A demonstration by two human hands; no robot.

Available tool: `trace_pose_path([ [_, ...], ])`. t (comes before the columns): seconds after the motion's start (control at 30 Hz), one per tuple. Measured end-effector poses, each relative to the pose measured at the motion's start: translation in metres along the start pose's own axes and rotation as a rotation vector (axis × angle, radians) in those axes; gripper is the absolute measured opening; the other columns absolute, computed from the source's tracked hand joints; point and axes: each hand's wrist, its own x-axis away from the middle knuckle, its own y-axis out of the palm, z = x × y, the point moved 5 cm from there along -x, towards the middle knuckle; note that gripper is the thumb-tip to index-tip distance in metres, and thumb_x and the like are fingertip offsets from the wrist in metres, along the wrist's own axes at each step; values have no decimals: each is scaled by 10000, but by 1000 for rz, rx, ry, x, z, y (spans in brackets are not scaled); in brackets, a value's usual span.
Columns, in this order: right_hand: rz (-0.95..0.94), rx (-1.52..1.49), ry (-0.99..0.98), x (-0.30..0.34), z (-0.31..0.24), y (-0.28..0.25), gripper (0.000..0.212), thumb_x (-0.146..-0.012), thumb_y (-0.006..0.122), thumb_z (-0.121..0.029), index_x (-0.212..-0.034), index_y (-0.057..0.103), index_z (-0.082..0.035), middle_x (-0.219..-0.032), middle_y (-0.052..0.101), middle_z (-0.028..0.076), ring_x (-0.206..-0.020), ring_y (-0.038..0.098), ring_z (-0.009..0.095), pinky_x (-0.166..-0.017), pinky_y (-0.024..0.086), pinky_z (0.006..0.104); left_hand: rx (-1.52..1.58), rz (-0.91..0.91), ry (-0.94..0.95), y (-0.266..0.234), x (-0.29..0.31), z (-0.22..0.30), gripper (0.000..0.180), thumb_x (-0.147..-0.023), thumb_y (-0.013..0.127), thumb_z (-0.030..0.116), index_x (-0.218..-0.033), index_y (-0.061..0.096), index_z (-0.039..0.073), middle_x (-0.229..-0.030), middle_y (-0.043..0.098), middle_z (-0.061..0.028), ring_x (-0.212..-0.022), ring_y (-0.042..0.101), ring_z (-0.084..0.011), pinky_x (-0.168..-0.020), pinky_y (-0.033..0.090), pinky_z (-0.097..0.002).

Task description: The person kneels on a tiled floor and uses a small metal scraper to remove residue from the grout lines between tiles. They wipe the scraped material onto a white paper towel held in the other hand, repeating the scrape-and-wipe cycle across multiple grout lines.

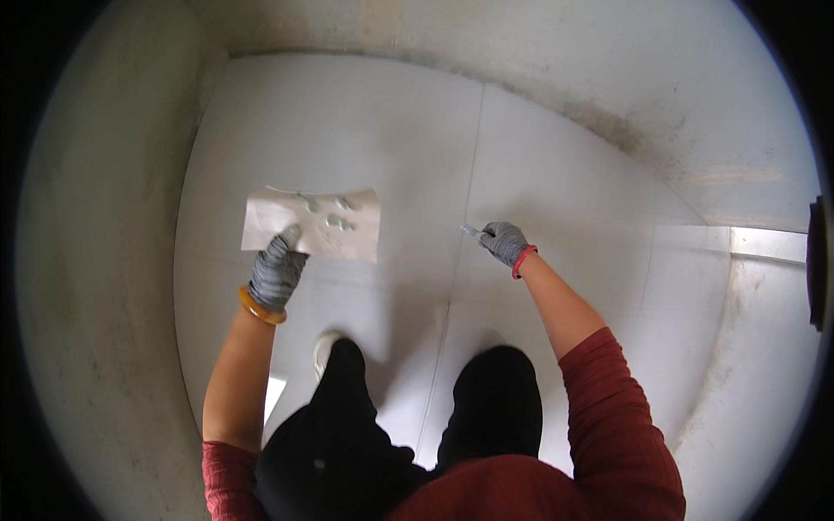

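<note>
My left hand [280,269], in a grey glove with an amber bangle at the wrist, grips the lower edge of a pale pinkish sheet [356,245], its thumb on top. Several dabs of grey-green paste [340,223] lie on the sheet's upper right part. Off to the right, my gloved right hand [506,243] has its fingers closed round a small, thin, light grey-blue tool [470,231]. Only the tip sticks out toward the left, so its kind cannot be made out. The two hands are well apart, both over the floor.
Pale floor panels [408,122] with a thin seam [449,295] lie below me. Stained pale walls rise at the left [104,260] and far side [556,52], with dark smudges along the far base. A ledge [769,245] and a dark object [817,265] are at the right.
</note>
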Motion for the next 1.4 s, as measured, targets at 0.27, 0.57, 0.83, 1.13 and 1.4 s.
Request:
trace_pose_path([
  [0.27, 185, -1118, -14, -41, -3, -3, 197, -832, 636, -168, -778, 593, 16, -700, 585, 37, -588, 474, 93, -557, 398, 225, -265, 238, -121, -85, -6, -43, 416, -887, 600, 265, -1191, 468, 13, -1088, 577, -145, -1028, 571, -285, -891, 490, -425],
  [0.57, 106, -1129, -101, -11, 3, 12, 154, -837, 636, -218, -856, 618, -66, -746, 607, 11, -592, 514, 125, -573, 417, 262, -172, 603, -147, -183, 139, -154, 461, -885, 554, 436, -1088, 555, 23, -915, 670, -156, -737, 665, -287, -666, 573, -417],
  [0.83, 91, -956, -16, 20, 42, 10, 157, -851, 624, -240, -829, 613, -85, -706, 574, -14, -554, 475, 117, -520, 376, 268, -178, 673, -196, -125, 252, -163, 548, -862, 556, 496, -1118, 530, 12, -896, 671, -162, -720, 665, -287, -650, 578, -422],
  [1.13, 66, -813, 147, -9, 67, 7, 162, -853, 617, -257, -786, 619, -110, -633, 559, -12, -499, 476, 130, -456, 377, 286, -70, 621, -242, -104, 244, -172, 558, -836, 596, 488, -1103, 520, 4, -864, 665, -170, -720, 665, -298, -660, 585, -434],
  [1.4, 47, -963, 153, -19, 67, -7, 139, -850, 606, -239, -760, 612, -133, -637, 568, -12, -494, 482, 135, -454, 382, 285, -79, 674, -269, -100, 219, -170, 541, -848, 590, 471, -1102, 515, -1, -843, 663, -168, -705, 663, -311, -661, 585, -453],
])
